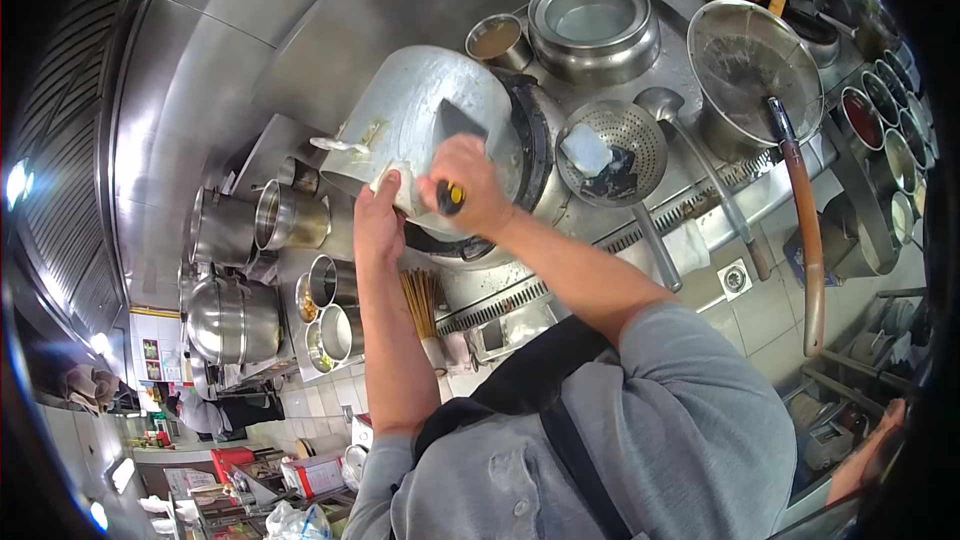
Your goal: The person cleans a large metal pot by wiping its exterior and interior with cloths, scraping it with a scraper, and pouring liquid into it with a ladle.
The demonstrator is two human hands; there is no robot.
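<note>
Right hand [470, 188]: fingers curled tight round the black-and-yellow handle of a scraper [460, 119], blade just beyond the knuckles, flat against the big metal pot [415, 77]. Left hand [379, 223]: thumb and fingers pinched on a white cloth [408, 190] at the pot's near side; can't tell if a handle is inside it. Pot sits tipped right in front of both sets of fingers, over the black burner ring [541, 130].

Right of the right-hand fingers: perforated skimmer [645, 145] holding a pale sponge [586, 151], then a ladle [660, 103] on the steel tabletop [670, 65]. Beyond them: steel cup [512, 56], brownish liquid. Bodyward of the left-hand fingers: stick bundle [420, 300].
</note>
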